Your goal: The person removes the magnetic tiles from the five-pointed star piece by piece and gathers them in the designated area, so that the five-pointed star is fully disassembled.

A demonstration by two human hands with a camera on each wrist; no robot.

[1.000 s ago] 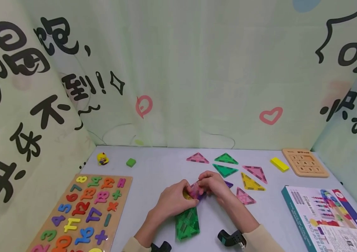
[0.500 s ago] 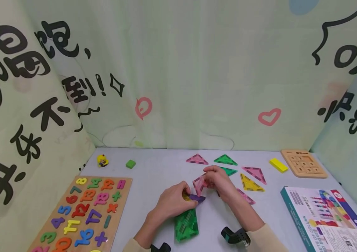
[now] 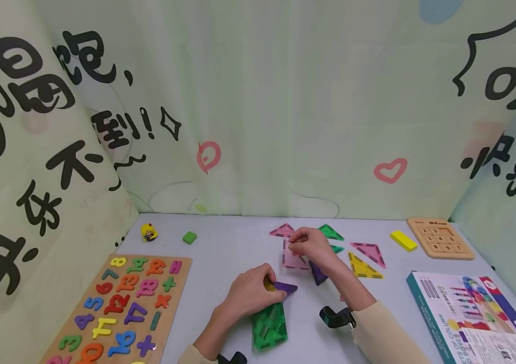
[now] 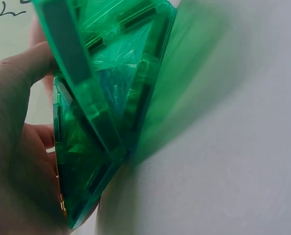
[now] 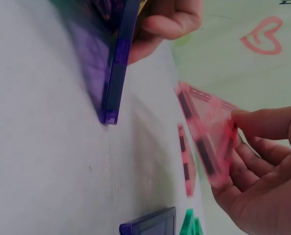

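Note:
My left hand [image 3: 258, 290] rests on the table and grips a stack of magnetic tiles: green tiles [image 3: 269, 326] toward me, with a purple tile [image 3: 286, 288] and a yellow edge at the fingers. Up close, the green tiles [image 4: 111, 98] fill the left wrist view, with my thumb [image 4: 28, 63] on them. My right hand [image 3: 296, 246] is farther back and pinches a pink tile [image 3: 294, 259] by its top edge. In the right wrist view that pink tile [image 5: 206, 137] hangs tilted in my fingers [image 5: 263, 166], apart from the purple tile [image 5: 118, 58].
Loose triangles lie behind and right of my hands: pink [image 3: 281, 231], green [image 3: 330, 231], pink [image 3: 369, 251], yellow [image 3: 362, 265], purple [image 3: 318, 273]. A number puzzle board [image 3: 121, 308] lies left and a printed box [image 3: 480, 313] right. A wooden slide puzzle [image 3: 439, 237], yellow block [image 3: 403, 240], green block [image 3: 189, 237] sit at the back.
My right hand has pulled the pink tile off the stack in my left hand and carried it away toward the back. The left hand has stayed put.

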